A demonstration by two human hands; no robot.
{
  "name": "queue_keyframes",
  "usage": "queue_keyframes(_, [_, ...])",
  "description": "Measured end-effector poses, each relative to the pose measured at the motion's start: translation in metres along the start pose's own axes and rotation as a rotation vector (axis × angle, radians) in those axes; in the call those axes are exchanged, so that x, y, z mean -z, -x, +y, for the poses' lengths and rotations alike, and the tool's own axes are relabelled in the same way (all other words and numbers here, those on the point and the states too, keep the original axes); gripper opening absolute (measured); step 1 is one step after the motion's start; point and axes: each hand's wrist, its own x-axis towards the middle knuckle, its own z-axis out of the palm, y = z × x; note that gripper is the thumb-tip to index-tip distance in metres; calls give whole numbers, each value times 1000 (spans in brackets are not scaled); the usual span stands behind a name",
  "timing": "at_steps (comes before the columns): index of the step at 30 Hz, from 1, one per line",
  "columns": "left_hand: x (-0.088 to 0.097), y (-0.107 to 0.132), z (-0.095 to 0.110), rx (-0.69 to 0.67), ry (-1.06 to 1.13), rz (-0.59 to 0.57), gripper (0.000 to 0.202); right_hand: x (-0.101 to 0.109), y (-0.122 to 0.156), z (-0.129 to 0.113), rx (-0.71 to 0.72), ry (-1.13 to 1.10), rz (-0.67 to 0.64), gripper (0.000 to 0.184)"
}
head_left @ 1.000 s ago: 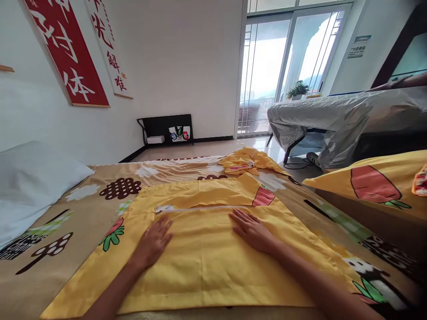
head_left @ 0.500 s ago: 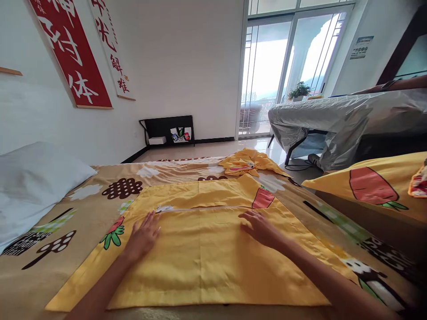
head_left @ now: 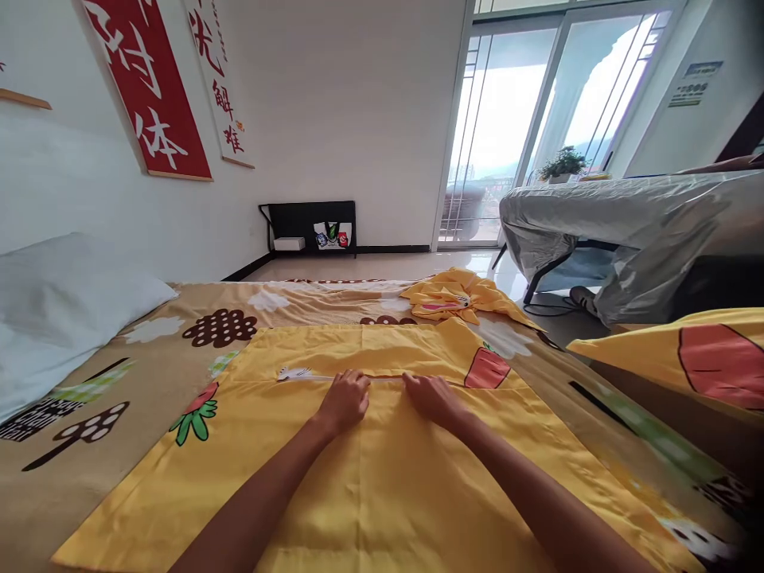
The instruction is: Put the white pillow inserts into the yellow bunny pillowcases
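Note:
A yellow pillowcase (head_left: 286, 469) with carrot prints lies flat on the bed, a white-edged seam running across its upper part. My left hand (head_left: 347, 400) is at this seam near the middle, fingers bent and closed on the fabric edge. A short way to the right, my right hand (head_left: 430, 398) grips the same edge with its fingertips. Between the two hands a short stretch of the edge shows. Exactly how the fingertips pinch the cloth is partly hidden.
A crumpled yellow cloth (head_left: 462, 294) lies at the bed's far edge. On the left is a white pillow (head_left: 77, 286). At right, another yellow carrot-print cloth (head_left: 650, 342) is spread out. Beyond it stands a plastic-covered table (head_left: 597, 203); a black rack (head_left: 310, 213) is by the wall.
Both hands have moved inward along the seam from lying spread apart on the pillowcase, and their fingers have closed on its edge. The view has shifted slightly left.

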Motion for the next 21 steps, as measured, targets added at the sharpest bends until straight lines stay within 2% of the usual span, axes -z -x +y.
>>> queue_keyframes(4, [-17,-5,3,-67,59,12,24,3,-18,14,-154,23,60,20])
queue_keyframes(6, [-24,-4,2,-65,76,29,28,3,-20,13,-187,5,82,24])
queue_keyframes(8, [-29,-2,0,-56,88,40,30,2,-16,7,-153,-32,75,27])
queue_keyframes(11, [-31,0,-1,-50,96,40,32,-1,-3,-12,-30,-83,-2,28])
queue_keyframes(15, [-30,1,0,-48,86,37,37,-4,13,-35,64,-60,-66,29])
queue_keyframes(18, [-30,2,1,-46,69,34,39,-4,14,-38,91,-22,-93,26])
queue_keyframes(21, [-32,3,1,-40,53,31,40,0,6,-29,75,11,-99,25])
